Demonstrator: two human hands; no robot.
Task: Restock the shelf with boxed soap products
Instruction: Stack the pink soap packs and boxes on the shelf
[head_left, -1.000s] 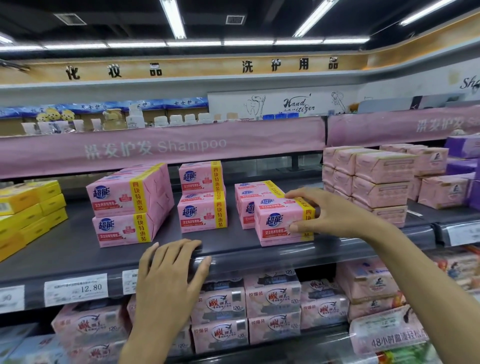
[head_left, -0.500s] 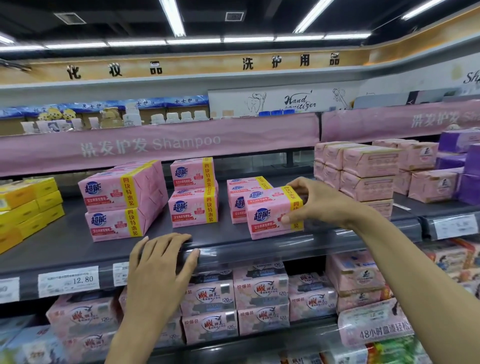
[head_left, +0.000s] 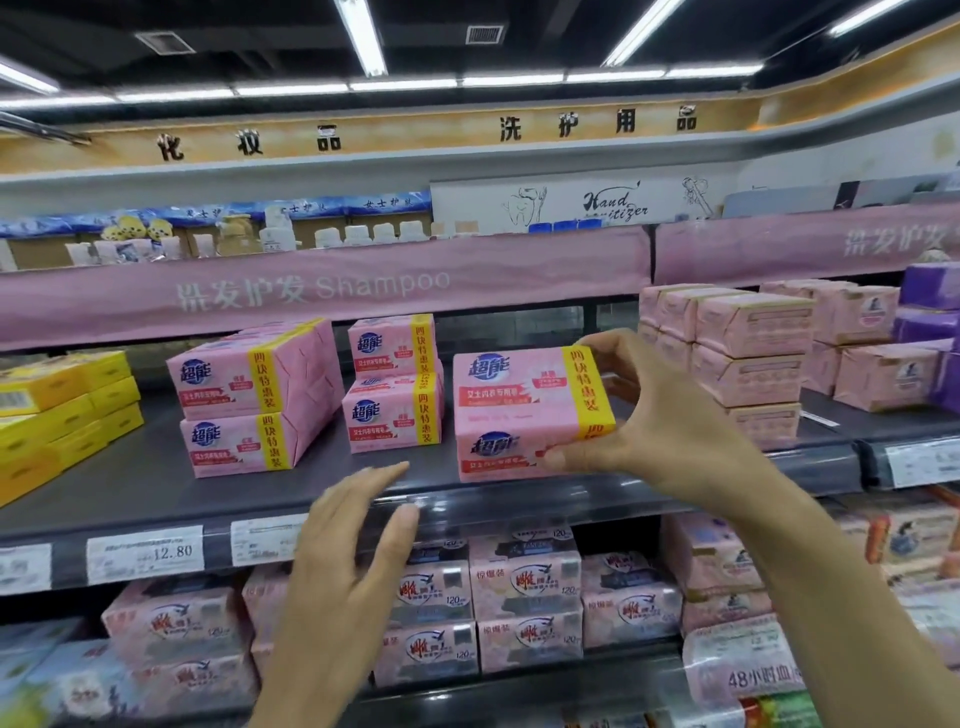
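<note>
My right hand (head_left: 660, 421) pinches the pink soap box (head_left: 524, 410) by its 3 o'clock end at the shelf (head_left: 156, 483) front, left hand (head_left: 353, 545) flat and empty at 7 o'clock; I should set it down square.

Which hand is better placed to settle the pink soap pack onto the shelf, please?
The right hand: its fingers grip the pink soap pack at the front of the shelf. The left hand is open by the shelf edge, holding nothing.
</note>
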